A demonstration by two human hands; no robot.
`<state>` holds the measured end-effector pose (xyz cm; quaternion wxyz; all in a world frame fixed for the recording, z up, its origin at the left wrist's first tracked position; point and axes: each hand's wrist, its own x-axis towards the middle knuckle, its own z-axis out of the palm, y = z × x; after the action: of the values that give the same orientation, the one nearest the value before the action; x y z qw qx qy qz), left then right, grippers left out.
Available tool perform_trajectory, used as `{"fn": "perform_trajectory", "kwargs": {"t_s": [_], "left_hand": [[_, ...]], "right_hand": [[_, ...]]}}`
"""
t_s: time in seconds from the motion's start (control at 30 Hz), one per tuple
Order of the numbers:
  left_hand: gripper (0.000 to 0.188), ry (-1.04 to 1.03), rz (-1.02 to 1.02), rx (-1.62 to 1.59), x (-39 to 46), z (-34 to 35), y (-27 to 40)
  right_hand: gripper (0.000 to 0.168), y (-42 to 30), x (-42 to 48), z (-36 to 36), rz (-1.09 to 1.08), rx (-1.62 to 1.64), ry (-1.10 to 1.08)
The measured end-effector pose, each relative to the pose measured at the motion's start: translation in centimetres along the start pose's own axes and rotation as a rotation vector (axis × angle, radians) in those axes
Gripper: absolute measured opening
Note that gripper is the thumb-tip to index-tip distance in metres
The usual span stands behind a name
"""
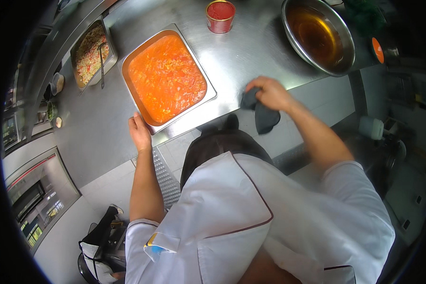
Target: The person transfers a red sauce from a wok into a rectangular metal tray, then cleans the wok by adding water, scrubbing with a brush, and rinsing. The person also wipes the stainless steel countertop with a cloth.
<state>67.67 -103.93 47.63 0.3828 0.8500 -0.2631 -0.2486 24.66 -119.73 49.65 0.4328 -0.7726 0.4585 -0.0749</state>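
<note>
My left hand (140,132) rests against the near left corner of a deep steel food pan (213,94), its thumb at the rim. An orange-red tomato and egg dish (167,78) fills the pan, which stands on a stainless steel counter (248,46). Over the counter's front edge, my right hand (271,94) grips a dark grey cloth (266,117). The cloth hangs down below the fist in a loose fold and is slightly blurred.
An opened can of red paste (220,17) stands behind the pan. A wide steel bowl (287,28) of amber liquid sits to the right. Another steel pan (110,65) with diced food and a spoon (102,67) is at the left. Another person (97,245) is low at left.
</note>
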Motion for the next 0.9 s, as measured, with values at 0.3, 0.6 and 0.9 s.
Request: {"fn": "perform_trajectory", "kwargs": {"t_s": [0.3,0.6,0.9], "left_hand": [[0.032,-0.12,-0.269,-0.189,-12.1,-5.6,0.7],[0.027,-0.38,-0.704,-1.108,-6.8,-0.7,2.1],[0.029,-0.35,-0.683,-1.093,1.1,-5.2,2.7]], "right_hand": [[0.054,8.1,11.8,0.8,0.115,-0.297,0.446],[0.053,-1.9,14.3,7.7,0.0,0.315,0.124],[0.048,-7.9,22.8,9.5,-0.032,0.178,0.042]]}}
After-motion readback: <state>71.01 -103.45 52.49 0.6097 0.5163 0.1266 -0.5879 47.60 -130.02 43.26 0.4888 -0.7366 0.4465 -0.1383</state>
